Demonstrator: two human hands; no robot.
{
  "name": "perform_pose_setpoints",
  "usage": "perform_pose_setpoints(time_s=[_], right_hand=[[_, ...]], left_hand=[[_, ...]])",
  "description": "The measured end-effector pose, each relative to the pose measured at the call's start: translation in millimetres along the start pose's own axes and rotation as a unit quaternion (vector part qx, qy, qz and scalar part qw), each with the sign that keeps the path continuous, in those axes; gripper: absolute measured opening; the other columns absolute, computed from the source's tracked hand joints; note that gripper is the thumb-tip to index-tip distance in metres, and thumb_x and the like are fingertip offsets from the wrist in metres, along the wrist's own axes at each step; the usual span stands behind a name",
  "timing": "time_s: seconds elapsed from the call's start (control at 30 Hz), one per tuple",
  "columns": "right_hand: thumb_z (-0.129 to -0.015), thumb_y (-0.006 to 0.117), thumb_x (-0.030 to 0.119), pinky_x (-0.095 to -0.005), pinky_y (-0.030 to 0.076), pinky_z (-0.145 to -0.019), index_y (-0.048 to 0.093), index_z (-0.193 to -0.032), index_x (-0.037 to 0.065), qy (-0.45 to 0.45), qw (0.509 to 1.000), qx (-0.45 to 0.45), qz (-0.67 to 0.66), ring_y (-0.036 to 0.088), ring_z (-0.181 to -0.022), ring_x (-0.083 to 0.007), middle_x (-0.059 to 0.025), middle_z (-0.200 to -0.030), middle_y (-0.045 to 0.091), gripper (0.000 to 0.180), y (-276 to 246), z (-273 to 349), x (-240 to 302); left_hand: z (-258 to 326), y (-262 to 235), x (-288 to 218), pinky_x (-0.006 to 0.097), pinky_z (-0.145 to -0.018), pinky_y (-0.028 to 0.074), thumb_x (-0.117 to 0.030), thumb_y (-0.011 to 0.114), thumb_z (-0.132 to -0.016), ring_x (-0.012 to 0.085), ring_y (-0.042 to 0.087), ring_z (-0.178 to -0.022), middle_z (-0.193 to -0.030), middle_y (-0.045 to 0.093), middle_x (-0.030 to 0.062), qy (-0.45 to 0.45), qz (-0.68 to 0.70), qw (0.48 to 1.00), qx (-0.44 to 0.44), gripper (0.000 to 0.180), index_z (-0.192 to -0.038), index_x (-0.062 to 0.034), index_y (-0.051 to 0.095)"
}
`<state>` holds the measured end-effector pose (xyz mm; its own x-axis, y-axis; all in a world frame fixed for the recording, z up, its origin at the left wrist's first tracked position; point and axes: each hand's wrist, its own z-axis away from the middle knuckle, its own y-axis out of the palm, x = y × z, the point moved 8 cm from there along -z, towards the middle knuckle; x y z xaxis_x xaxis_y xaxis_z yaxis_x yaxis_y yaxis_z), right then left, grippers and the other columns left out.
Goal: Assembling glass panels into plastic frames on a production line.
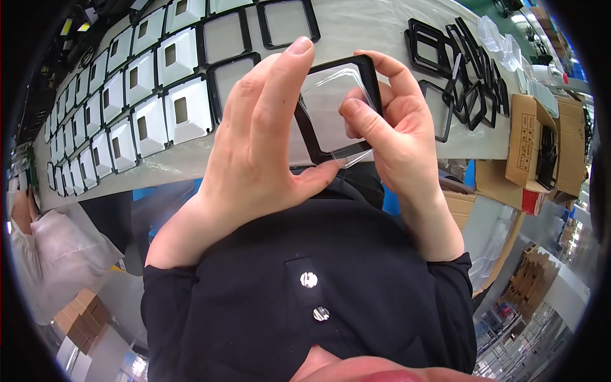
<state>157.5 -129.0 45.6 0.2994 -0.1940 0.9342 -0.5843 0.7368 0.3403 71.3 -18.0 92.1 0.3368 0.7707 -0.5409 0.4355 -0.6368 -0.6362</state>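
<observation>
A black square frame with a clear plastic sheet set in it is held up in front of my chest, above the near edge of the workbench. My left hand grips its left side, thumb under the lower edge and fingers spread over the top. Its right side is held by my right hand, whose thumb presses on the clear sheet. Much of the frame's left edge is hidden behind my left hand.
The pale workbench carries rows of white square trays on the left and filled black frames at the back. A pile of empty black frames lies on the right. An open cardboard box stands beyond the bench's right end.
</observation>
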Motion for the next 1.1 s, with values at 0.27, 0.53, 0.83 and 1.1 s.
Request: perform_pose_setpoints(time_s=[0.27, 0.53, 0.83, 1.1], right_hand=[[-0.088, 0.068, 0.002, -0.0218, 0.050, -0.072, 0.042, -0.133, 0.001, -0.034, 0.999, -0.012, 0.026, 0.060, -0.078, -0.0073, -0.0044, -0.087, 0.064, 0.052, 1.5, 2.0, 1.2], [-0.087, 0.068, 0.002, -0.0216, 0.051, -0.074, 0.045, -0.130, 0.002, -0.043, 0.998, -0.028, 0.031, 0.062, -0.079, -0.0072, -0.0043, -0.087, 0.064, 0.049, -0.5, 2.2, -1.1], [-0.087, 0.069, 0.002, -0.0202, 0.049, -0.070, 0.045, -0.130, 0.002, -0.057, 0.997, -0.037, 0.047, 0.061, -0.077, -0.0065, -0.0039, -0.085, 0.063, 0.049, -0.8, 1.4, -0.9], [-0.086, 0.069, 0.002, -0.0204, 0.049, -0.069, 0.045, -0.130, 0.002, -0.044, 0.997, -0.045, 0.040, 0.061, -0.075, -0.0069, -0.0040, -0.084, 0.063, 0.050, -3.3, 1.3, -1.4]], left_hand=[[2.3, -1.2, -2.0, 0.034, -0.087, 0.049, -0.011, 0.091, -0.054, 0.0240, 0.054, -0.109, -0.124, 0.047, 0.0165, 0.001, -0.012, 1.000, 0.001, 0.119, -0.149, -0.0001, 0.019], [3.1, 1.3, -1.2, 0.033, -0.082, 0.050, -0.014, 0.092, -0.054, 0.0241, 0.057, -0.103, -0.121, 0.050, 0.0164, -0.001, -0.029, 1.000, 0.005, 0.123, -0.149, 0.0008, 0.016], [1.0, 1.5, -0.4, 0.034, -0.081, 0.049, -0.016, 0.093, -0.052, 0.0234, 0.057, -0.101, -0.116, 0.052, 0.0153, -0.010, -0.022, 1.000, 0.015, 0.126, -0.150, 0.0007, 0.015], [1.0, 2.0, -2.9, 0.034, -0.082, 0.050, -0.019, 0.094, -0.050, 0.0245, 0.056, -0.103, -0.119, 0.052, 0.0165, 0.001, -0.033, 0.999, 0.006, 0.127, -0.149, 0.0024, 0.017]])
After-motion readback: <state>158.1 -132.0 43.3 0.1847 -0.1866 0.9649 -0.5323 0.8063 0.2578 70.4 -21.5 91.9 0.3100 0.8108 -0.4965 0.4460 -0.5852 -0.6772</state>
